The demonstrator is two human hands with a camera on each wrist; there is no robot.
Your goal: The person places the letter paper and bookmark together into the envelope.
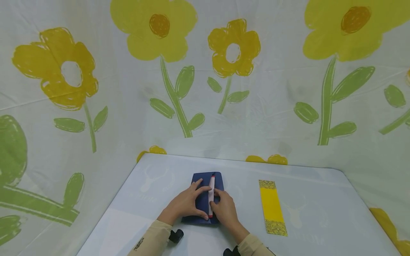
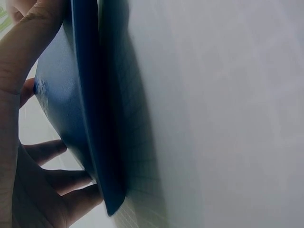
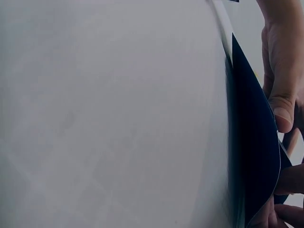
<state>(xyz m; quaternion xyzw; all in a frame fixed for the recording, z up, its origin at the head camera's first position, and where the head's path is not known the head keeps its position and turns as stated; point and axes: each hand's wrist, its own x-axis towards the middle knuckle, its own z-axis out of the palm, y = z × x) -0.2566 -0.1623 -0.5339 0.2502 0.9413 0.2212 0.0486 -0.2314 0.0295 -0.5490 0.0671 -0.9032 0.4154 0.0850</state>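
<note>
One dark-blue folded cover (image 1: 201, 204): lying beneath both sets of fingers on the pale tabletop (image 1: 307, 185), its edge standing off the surface in the wrist views. One narrow white strip with red ends (image 1: 211, 196): running lengthwise along the cover, between the left fingertips and the right thumb; whether it is a separate piece or something showing through a gap, I am not managing to tell. One left hand (image 1: 184, 202): spreading thumb and fingers in a wide curve over the cover, resting there unclenched. One right hand (image 1: 225, 209): bending its fingers and, as far as I am judging, pinching the cover's edge just beside the strip. One yellow card with patterned ends (image 1: 273, 206): lying untouched, well apart, rightward of the right fingers. Step in hand, by my reading: adjusting the cover's edge along the strip. Next move, probably: calling for the left fingers bracing the cover while the right ones are easing that edge.
</note>
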